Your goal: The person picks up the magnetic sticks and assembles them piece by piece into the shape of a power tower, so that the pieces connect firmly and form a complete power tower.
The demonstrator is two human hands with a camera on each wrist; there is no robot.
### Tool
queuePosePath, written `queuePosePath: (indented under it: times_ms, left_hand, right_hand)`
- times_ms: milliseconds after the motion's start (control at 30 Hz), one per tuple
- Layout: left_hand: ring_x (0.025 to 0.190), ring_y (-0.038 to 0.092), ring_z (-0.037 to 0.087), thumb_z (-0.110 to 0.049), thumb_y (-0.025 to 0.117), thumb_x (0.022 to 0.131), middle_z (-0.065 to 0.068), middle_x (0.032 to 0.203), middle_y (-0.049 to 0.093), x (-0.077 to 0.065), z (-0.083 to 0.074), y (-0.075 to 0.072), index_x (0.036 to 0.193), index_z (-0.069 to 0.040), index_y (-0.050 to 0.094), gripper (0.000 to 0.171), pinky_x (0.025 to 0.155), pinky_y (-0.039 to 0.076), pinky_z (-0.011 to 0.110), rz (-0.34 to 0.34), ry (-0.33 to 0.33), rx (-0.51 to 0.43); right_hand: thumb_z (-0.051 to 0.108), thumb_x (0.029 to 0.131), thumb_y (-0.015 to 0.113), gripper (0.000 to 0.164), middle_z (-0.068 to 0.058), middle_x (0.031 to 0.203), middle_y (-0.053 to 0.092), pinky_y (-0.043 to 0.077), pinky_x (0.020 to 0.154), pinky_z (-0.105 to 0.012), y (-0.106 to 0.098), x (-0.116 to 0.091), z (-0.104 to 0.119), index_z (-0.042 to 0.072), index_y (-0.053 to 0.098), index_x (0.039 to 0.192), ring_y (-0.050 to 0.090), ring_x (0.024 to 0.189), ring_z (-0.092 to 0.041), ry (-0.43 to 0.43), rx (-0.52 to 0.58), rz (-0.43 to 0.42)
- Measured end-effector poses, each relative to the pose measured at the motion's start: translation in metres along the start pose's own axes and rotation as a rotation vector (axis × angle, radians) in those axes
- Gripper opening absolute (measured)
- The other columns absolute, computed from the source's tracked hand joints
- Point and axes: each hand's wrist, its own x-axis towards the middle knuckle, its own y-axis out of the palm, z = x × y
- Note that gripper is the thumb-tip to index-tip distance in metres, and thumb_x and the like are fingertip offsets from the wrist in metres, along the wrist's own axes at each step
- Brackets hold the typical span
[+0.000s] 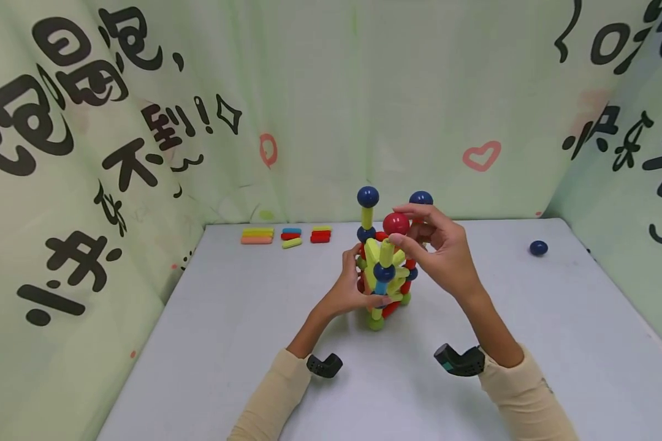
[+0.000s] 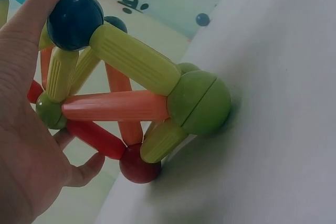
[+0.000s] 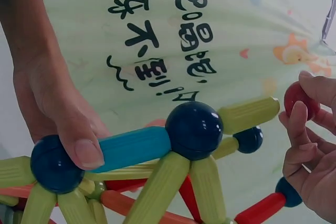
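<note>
A structure of magnetic rods and balls (image 1: pixel 384 273) stands on the table, with blue, green and dark red balls. My left hand (image 1: pixel 349 289) holds its left side; in the right wrist view the left thumb (image 3: pixel 88 153) presses by a blue ball (image 3: pixel 56 163) and a light blue rod (image 3: pixel 134 148). My right hand (image 1: pixel 441 248) pinches a red ball (image 1: pixel 396 223) between thumb and fingers. That ball is close to the free end of an upright yellow-green rod (image 3: pixel 249 115). In the left wrist view, a green ball (image 2: pixel 199 103) is low on the structure by the tabletop.
Short rods in yellow, orange, blue and red lie in small groups at the table's back left, including an orange rod (image 1: pixel 256 241) and a red rod (image 1: pixel 320 238). One loose blue ball (image 1: pixel 538 248) sits at the right. A printed curtain (image 1: pixel 314 110) surrounds the table.
</note>
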Motion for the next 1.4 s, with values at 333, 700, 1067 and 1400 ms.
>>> queuePosePath:
  times_ms: [333, 700, 1067, 1400]
  left_hand:
    - [0.138, 0.036, 0.021, -0.045, 0.079, 0.077, 0.005, 0.149, 0.016, 0.0, 0.002, -0.003, 0.153, -0.027, 0.003, 0.109, 0.111, 0.04, 0.046, 0.033, -0.019, -0.019]
    - [0.127, 0.048, 0.028, -0.044, 0.069, 0.088, 0.013, 0.139, 0.046, 0.004, 0.032, -0.056, 0.144, -0.018, 0.041, 0.068, 0.1, 0.049, 0.045, -0.168, -0.043, 0.132]
    - [0.113, 0.047, 0.039, -0.01, 0.054, 0.098, 0.025, 0.122, 0.049, -0.016, 0.089, -0.155, 0.131, -0.003, 0.055, 0.034, 0.095, 0.042, 0.05, -0.687, -0.441, 0.523]
    - [0.108, 0.048, 0.044, -0.014, 0.054, 0.1, 0.032, 0.138, 0.026, -0.01, 0.102, -0.189, 0.14, -0.013, 0.052, 0.039, 0.079, 0.054, 0.053, -0.611, -0.438, 0.797]
  right_hand:
    - [-0.01, 0.08, 0.072, 0.057, -0.011, 0.11, 0.066, 0.049, 0.06, -0.014, 0.007, -0.009, -0.008, 0.008, 0.057, 0.132, 0.054, 0.066, -0.009, -0.007, -0.022, 0.008]
    - [0.006, 0.089, 0.068, 0.058, -0.014, 0.119, 0.048, 0.044, 0.07, -0.013, 0.021, -0.047, -0.029, 0.004, 0.042, 0.14, 0.052, 0.09, -0.007, 0.045, -0.144, -0.363]
    - [0.026, 0.077, 0.082, 0.121, -0.015, 0.16, 0.002, 0.024, 0.112, -0.067, 0.066, -0.096, -0.064, 0.018, -0.011, 0.155, 0.006, 0.148, -0.033, 0.484, -0.206, -0.079]
    - [0.025, 0.077, 0.082, 0.13, -0.021, 0.152, 0.009, 0.03, 0.113, -0.06, 0.088, -0.113, -0.094, 0.016, -0.024, 0.152, 0.014, 0.145, -0.035, 0.664, -0.193, 0.016]
